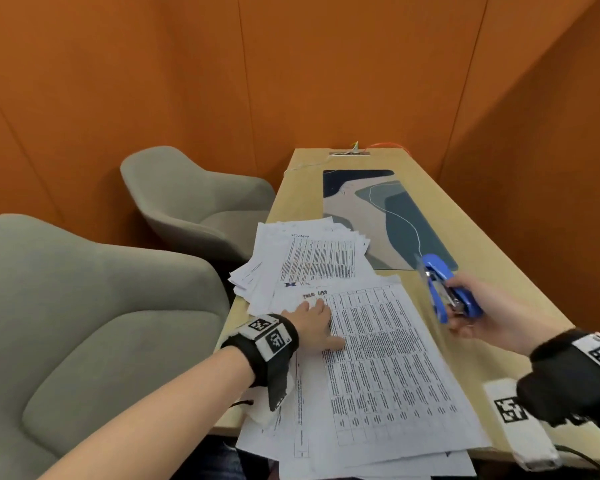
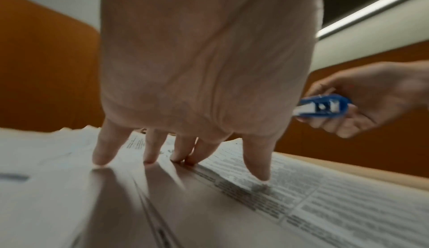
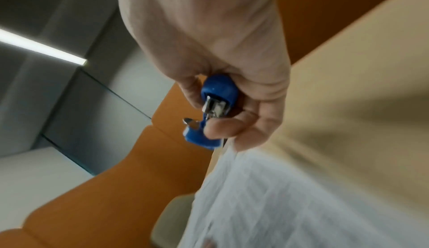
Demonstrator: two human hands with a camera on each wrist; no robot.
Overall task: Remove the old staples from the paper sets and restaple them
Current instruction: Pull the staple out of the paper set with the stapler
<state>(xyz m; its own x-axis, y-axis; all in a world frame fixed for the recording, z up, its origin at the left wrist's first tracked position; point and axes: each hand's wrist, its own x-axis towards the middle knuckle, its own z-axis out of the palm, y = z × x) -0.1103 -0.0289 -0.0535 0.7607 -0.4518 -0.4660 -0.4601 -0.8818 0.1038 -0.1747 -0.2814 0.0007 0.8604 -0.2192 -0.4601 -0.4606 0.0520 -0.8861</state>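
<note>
A printed paper set [image 1: 388,368] with a table of text lies on the wooden desk [image 1: 520,306] in front of me. My left hand [image 1: 314,322] rests flat on its upper left part, and the spread fingertips [image 2: 102,160] press the sheet [image 2: 325,206]. My right hand [image 1: 482,313] hovers above the desk, right of the paper, and grips a blue stapler [image 1: 445,289] by its rear end. In the right wrist view the curled fingers [image 3: 223,129] wrap the stapler [image 3: 216,94], metal parts showing. From the left wrist view the stapler [image 2: 325,107] appears at the right.
A second fanned pile of papers [image 1: 312,258] lies behind the first, overhanging the desk's left edge. A patterned desk mat [image 1: 378,209] covers the far middle. Two grey chairs [image 1: 94,323] stand to the left. Orange walls [image 1: 291,64] enclose the desk. A white tagged device [image 1: 520,424] lies near the front right edge.
</note>
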